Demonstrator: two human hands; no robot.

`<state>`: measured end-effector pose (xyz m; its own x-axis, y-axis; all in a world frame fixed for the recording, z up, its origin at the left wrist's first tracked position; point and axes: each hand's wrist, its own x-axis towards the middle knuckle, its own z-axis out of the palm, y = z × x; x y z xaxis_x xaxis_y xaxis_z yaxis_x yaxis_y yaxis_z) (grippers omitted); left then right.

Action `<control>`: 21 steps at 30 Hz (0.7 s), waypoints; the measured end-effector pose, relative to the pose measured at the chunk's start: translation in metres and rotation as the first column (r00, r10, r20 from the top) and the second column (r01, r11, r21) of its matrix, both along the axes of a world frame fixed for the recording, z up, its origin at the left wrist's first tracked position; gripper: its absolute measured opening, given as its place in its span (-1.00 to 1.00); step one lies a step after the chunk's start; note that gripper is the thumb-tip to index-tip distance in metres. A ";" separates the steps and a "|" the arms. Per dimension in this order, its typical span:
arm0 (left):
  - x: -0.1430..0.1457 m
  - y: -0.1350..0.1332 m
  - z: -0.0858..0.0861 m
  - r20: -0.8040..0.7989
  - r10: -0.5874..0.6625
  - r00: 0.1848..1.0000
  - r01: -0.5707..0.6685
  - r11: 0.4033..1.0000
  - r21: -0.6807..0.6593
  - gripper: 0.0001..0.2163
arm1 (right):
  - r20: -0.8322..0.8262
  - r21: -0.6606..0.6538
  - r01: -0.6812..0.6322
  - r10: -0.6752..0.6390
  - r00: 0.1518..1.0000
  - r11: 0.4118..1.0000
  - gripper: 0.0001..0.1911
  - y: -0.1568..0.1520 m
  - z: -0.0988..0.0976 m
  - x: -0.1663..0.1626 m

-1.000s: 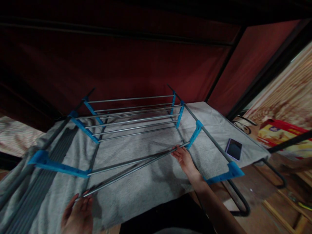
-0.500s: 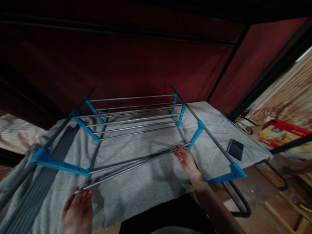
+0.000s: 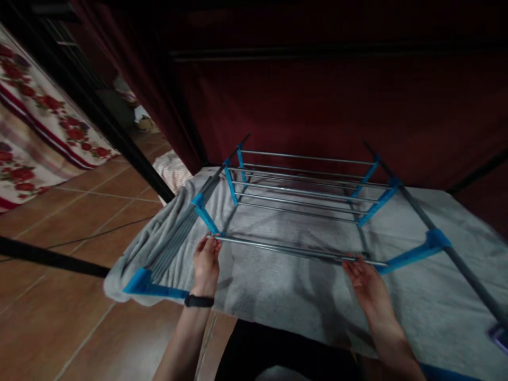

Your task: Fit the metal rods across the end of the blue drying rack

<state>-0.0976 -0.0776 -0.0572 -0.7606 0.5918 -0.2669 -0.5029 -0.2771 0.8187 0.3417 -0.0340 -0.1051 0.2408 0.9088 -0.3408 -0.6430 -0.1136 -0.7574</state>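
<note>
A thin metal tube (image 3: 273, 247) lies across the near part of a partly built rack. My left hand (image 3: 206, 262), with a dark band on its wrist, pinches the tube's left end beside a blue bracket (image 3: 206, 219). Near the tube's other end, the fingers of my right hand (image 3: 365, 283) are closed on it, close to the right blue bracket (image 3: 415, 253). A second tube runs almost along the same line, so the two partly overlap. Farther back, several metal crossbars (image 3: 305, 194) span between blue brackets on grey side poles (image 3: 431, 225).
Grey cloth (image 3: 273, 296) covers the surface under the rack. Several grey tubes (image 3: 178, 233) lie bundled at its left. A phone (image 3: 498, 336) shows at the right edge. Dark bed-frame posts (image 3: 95, 106) and a dark red curtain (image 3: 317, 100) stand around; tiled floor (image 3: 79, 296) is at left.
My view has swung left. My left hand has carried the tube's left end away from me, up to the left bracket. The right hand still grips near the right end.
</note>
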 end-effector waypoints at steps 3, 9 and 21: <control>0.000 0.002 0.004 0.021 -0.009 1.000 0.009 1.000 0.001 -0.89 | 0.021 -0.011 -0.001 0.001 1.000 1.000 -0.82 0.000 -0.002 0.002; 0.002 0.002 0.004 0.035 -0.053 0.998 0.054 0.998 -0.026 -0.91 | -0.019 -0.037 0.008 -0.009 1.000 0.999 -0.86 0.003 -0.004 0.005; 0.012 0.006 0.005 -0.100 -0.131 0.986 0.131 0.991 -0.004 -0.60 | -0.110 -0.087 -0.237 0.228 0.968 0.968 -0.87 0.004 0.004 -0.043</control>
<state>-0.0853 -0.0716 -0.0518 -0.6995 0.6886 -0.1914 -0.4504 -0.2168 0.8661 0.2992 -0.0303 -0.1012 -0.0122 0.8966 -0.4426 -0.6607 -0.3395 -0.6695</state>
